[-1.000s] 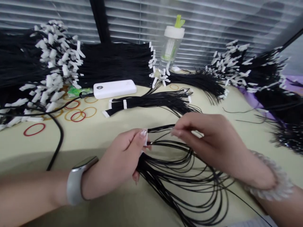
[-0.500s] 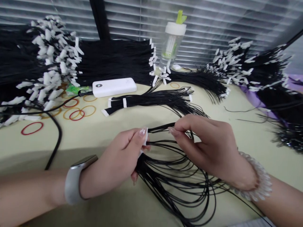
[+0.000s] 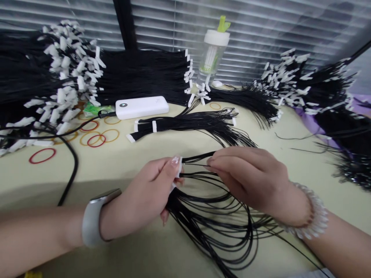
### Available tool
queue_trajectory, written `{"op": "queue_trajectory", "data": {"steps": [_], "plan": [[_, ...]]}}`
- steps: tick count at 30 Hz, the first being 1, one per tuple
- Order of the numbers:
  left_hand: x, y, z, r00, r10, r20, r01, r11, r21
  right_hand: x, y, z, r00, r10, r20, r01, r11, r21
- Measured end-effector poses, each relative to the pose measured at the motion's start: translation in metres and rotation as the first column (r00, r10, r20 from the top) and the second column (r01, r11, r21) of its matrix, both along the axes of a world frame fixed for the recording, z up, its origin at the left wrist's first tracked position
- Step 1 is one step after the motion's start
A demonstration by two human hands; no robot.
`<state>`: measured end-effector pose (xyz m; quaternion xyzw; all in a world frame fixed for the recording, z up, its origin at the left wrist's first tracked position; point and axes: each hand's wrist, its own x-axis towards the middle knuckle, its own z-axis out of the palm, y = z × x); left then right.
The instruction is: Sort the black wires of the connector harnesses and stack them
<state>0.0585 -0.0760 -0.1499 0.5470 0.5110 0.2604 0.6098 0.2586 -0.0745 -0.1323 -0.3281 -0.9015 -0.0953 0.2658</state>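
Observation:
My left hand [image 3: 153,189] is closed around a white connector [image 3: 179,167], its thumb pressed on the top. Thin black wires [image 3: 197,157] run rightward from that connector, and a second white piece shows just below it. My right hand [image 3: 249,175] pinches a single black wire close to the connector, fingertips together. Below both hands, a loose bunch of black wires [image 3: 208,224] fans out in curved loops over the table [image 3: 130,247]. The fingers of my left hand under the connector are mostly hidden.
Wire bundles with white connectors [image 3: 145,77] line the back by the blinds. A white power bank [image 3: 142,107] with a black cable lies at centre left, near red and yellow rubber bands [image 3: 42,155]. Behind stands a clear bottle [image 3: 211,58]. A smaller wire bundle [image 3: 185,121] lies ahead of my hands.
My right hand has shifted slightly down, its fingers now closer together, and a single wire stretches straight between it and the connector. My left hand keeps its hold. The view has moved slightly.

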Motion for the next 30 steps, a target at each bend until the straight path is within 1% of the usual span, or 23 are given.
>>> {"op": "queue_trajectory", "data": {"steps": [3, 5, 7, 9, 14, 16, 19, 22, 25, 26, 28, 30], "plan": [[-0.001, 0.000, 0.000, 1.000, 0.011, -0.008, -0.011, 1.000, -0.004, 0.004, 0.006, 0.007, 0.985, 0.121, 0.123, -0.130, 0.989, 0.075], [-0.001, -0.001, -0.001, 1.000, 0.012, -0.012, -0.013, 1.000, -0.010, 0.004, 0.008, 0.010, 0.976, 0.144, 0.160, -0.165, 0.978, 0.125], [-0.001, -0.001, -0.001, 1.000, 0.005, -0.017, -0.005, 1.000, -0.003, 0.003, 0.007, 0.012, 0.977, 0.146, 0.159, -0.171, 0.972, 0.161], [-0.001, -0.002, -0.001, 0.999, -0.012, -0.035, 0.013, 1.000, 0.019, 0.000, 0.004, 0.011, 0.980, 0.145, 0.132, -0.165, 0.975, 0.148], [-0.001, -0.003, 0.002, 0.990, -0.103, -0.095, 0.115, 0.985, 0.129, -0.012, -0.004, 0.005, 0.983, 0.152, 0.101, -0.153, 0.988, 0.007], [-0.001, -0.002, 0.003, 0.986, -0.132, -0.103, 0.147, 0.978, 0.145, -0.017, -0.006, 0.004, 0.981, 0.172, 0.089, -0.172, 0.985, -0.004], [-0.001, -0.002, 0.004, 0.980, -0.164, -0.111, 0.181, 0.969, 0.171, -0.020, -0.008, 0.004, 0.978, 0.189, 0.090, -0.191, 0.981, 0.015], [-0.002, -0.002, 0.003, 0.981, -0.168, -0.093, 0.182, 0.969, 0.167, -0.021, -0.007, 0.008, 0.978, 0.161, 0.135, -0.165, 0.986, 0.014], [-0.002, -0.004, 0.002, 0.983, -0.168, -0.068, 0.174, 0.979, 0.105, -0.021, -0.007, 0.011, 0.977, 0.081, 0.196, -0.083, 0.997, -0.002], [-0.002, -0.004, 0.002, 0.983, -0.167, -0.070, 0.174, 0.979, 0.104, -0.021, -0.008, 0.011, 0.975, 0.055, 0.215, -0.056, 0.998, 0.001], [-0.002, -0.004, 0.002, 0.983, -0.159, -0.092, 0.171, 0.976, 0.133, -0.023, -0.009, 0.012, 0.969, 0.021, 0.247, -0.026, 0.999, 0.018], [-0.002, -0.003, 0.002, 0.982, -0.147, -0.122, 0.166, 0.972, 0.169, -0.025, -0.011, 0.012, 0.962, 0.012, 0.272, -0.022, 0.999, 0.034]]}}
